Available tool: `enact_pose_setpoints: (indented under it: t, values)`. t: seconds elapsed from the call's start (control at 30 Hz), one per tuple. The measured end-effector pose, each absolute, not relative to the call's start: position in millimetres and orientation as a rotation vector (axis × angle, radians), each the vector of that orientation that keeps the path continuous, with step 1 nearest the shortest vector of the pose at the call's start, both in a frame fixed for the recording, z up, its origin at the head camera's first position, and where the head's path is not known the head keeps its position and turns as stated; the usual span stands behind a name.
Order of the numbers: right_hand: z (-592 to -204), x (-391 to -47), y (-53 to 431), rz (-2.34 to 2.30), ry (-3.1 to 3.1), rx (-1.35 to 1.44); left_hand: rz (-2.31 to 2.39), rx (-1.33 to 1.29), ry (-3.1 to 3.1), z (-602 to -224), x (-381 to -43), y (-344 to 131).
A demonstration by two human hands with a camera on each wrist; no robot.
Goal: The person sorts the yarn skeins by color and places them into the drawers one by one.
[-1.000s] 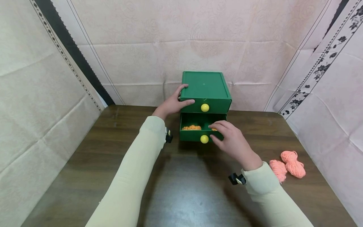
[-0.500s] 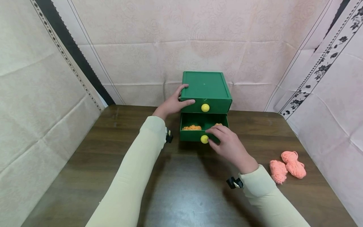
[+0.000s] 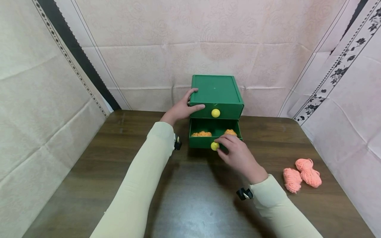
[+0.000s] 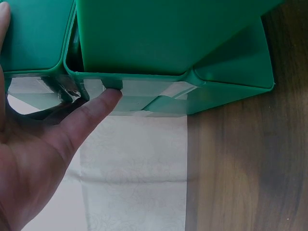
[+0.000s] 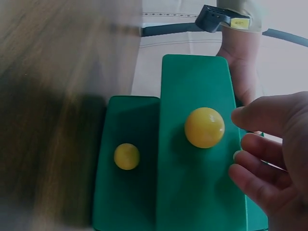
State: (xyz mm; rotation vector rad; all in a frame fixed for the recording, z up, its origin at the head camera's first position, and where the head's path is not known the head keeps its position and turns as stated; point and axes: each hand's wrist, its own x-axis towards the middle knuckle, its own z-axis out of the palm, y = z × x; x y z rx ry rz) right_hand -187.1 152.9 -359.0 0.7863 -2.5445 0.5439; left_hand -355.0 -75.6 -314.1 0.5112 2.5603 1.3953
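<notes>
A green drawer cabinet stands at the back of the table. Its middle drawer is pulled out, with orange yarn at its left and more orange yarn at its right. My left hand presses on the cabinet's left front corner, fingers spread, thumb on the top drawer's front. In the left wrist view one fingertip touches the taped side. My right hand is at the pulled-out drawer's yellow knob. The right wrist view shows its relaxed fingers apart from that knob.
Two coral-pink yarn skeins lie on the table's right side. A patterned pale cloth hangs behind the cabinet and at both sides. The top drawer is closed, with a yellow knob. A lower knob appears in the right wrist view.
My right hand has drawn back from over the drawer's right end, down and left to beside its knob. The orange yarn there has come into sight. My left hand has stayed put.
</notes>
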Motion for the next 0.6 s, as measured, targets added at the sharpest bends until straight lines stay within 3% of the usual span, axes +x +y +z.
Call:
enact_pose_setpoints:
  t: [0.6]
  values:
    - [-371, -190, 148, 0.554, -2.552, 0.784, 1.372, 0.497, 2.515, -293, -336, -75]
